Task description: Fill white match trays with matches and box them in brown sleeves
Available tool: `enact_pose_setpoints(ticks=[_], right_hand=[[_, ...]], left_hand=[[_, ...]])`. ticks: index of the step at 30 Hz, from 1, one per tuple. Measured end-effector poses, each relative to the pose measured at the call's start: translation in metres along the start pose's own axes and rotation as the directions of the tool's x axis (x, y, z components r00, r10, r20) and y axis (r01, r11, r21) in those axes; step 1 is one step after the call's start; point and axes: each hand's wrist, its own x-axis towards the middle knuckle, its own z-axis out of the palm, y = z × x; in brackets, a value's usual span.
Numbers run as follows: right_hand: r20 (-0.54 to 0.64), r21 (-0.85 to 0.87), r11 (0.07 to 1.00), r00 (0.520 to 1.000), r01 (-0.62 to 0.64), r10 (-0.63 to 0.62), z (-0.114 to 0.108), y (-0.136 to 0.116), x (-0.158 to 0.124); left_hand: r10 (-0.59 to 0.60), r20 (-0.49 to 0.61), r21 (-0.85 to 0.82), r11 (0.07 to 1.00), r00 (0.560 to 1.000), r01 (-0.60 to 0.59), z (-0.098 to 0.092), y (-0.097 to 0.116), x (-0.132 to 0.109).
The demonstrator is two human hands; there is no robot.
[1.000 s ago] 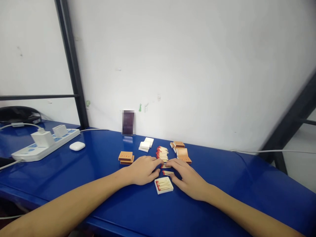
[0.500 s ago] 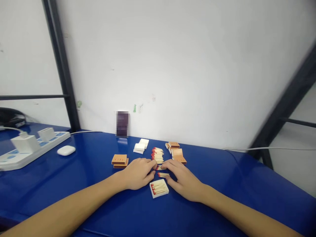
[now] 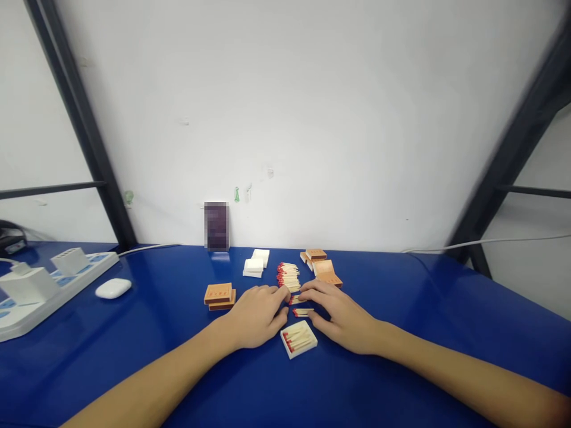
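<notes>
My left hand [image 3: 260,316] lies palm down on the blue table, thumb and index finger spread, fingertips close to the left, red-headed ends of some matches. Across from it is my right hand [image 3: 342,315], also with thumb and forefinger apart. Its fingertips touch or nearly touch the pale ends of two small groups of matches, the nearer group [image 3: 303,312] by the thumb. Beyond the fingers lies a larger pile of matches [image 3: 288,277], red heads to the left. Closer to me, a white matchbox tray [image 3: 314,346] holds several matches.
Two orange matchboxes [image 3: 218,293] are stacked left of my left hand. White empty trays [image 3: 253,267] lie behind. More orange matchbox sleeves [image 3: 328,272] sit at the back right. A white power strip [image 3: 96,267], a white rounded case [image 3: 113,289] and a blurred dark rectangle [image 3: 216,226] are farther left.
The camera view has tilted and shifted, so the scene sits a little differently in frame. Both hands keep nearly the same pose around the matches.
</notes>
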Motion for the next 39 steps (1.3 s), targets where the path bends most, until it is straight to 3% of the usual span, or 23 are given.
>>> enact_pose_setpoints(ticks=[39], right_hand=[[0.029,0.037,0.999,1.000,0.002,-0.003,-0.0012,0.0004,-0.0012]], left_hand=[[0.054,0.000,0.044,0.998,0.999,-0.054,0.0012,0.0004,0.0015]])
